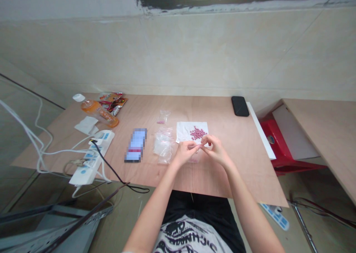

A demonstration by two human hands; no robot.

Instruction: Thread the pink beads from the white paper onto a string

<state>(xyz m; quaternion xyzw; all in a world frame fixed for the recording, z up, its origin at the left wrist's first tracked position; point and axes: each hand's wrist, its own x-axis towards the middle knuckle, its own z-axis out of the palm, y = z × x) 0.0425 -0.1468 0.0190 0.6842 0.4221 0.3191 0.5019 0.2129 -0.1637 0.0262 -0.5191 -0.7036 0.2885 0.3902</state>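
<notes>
Side by side over the wooden table, my left hand (185,151) and my right hand (214,148) pinch the top edge of a small clear plastic bag (195,157). The bag hangs just below my fingertips, with a pinkish tint inside; its contents are hard to make out. Right behind my hands, a heap of pink beads (198,132) lies on a white tissue (183,130). Several empty clear bags (164,145) are stacked left of the tissue. Beyond them rests another small bag (163,117) with a few pink beads in its bottom.
Left on the table are a phone with a blurred screen (136,144), a white power strip (90,160) with cables, an orange drink bottle (98,111), snack packets (112,101) and a crumpled tissue (86,125). A black phone (240,106) lies at the back right, near a red stool (280,145).
</notes>
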